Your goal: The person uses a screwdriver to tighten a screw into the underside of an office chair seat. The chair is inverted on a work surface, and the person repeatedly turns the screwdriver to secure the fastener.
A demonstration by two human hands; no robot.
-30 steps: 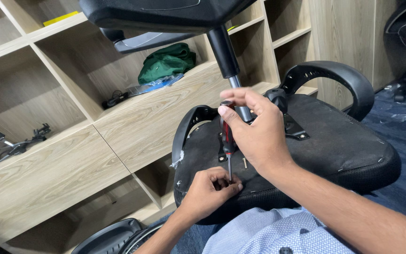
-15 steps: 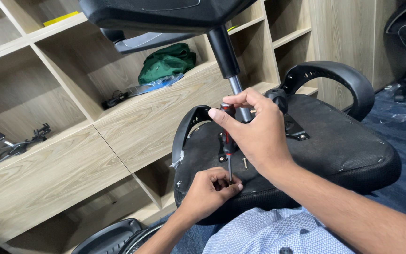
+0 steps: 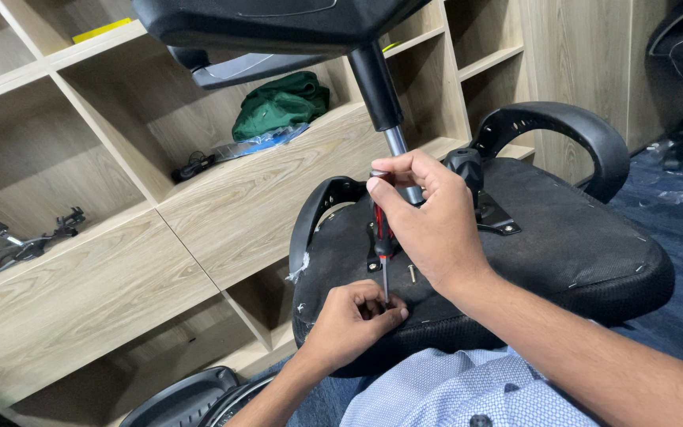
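An upturned office chair seat [image 3: 563, 237] with black fabric underside lies in front of me, its gas cylinder [image 3: 379, 87] pointing up. My right hand [image 3: 428, 221] grips the red and black handle of a screwdriver [image 3: 381, 237], held upright with its tip down on the seat's underside. My left hand [image 3: 353, 320] is pinched around the screwdriver's tip at the near edge of the seat, where whatever it holds is hidden. A loose screw [image 3: 412, 273] stands just right of the shaft. Black armrests [image 3: 555, 126] curve off both sides.
Wooden shelving [image 3: 223, 198] fills the left and back, holding a green cloth [image 3: 278, 103], a blue plastic bag, black metal parts [image 3: 25, 241] and a yellow item. The chair base [image 3: 278, 20] hangs overhead. Another black chair part [image 3: 183, 399] lies low left. Blue carpet is on the right.
Almost nothing has moved. My right hand has shifted very slightly on the screwdriver handle while the left hand stays pinched at the tip.
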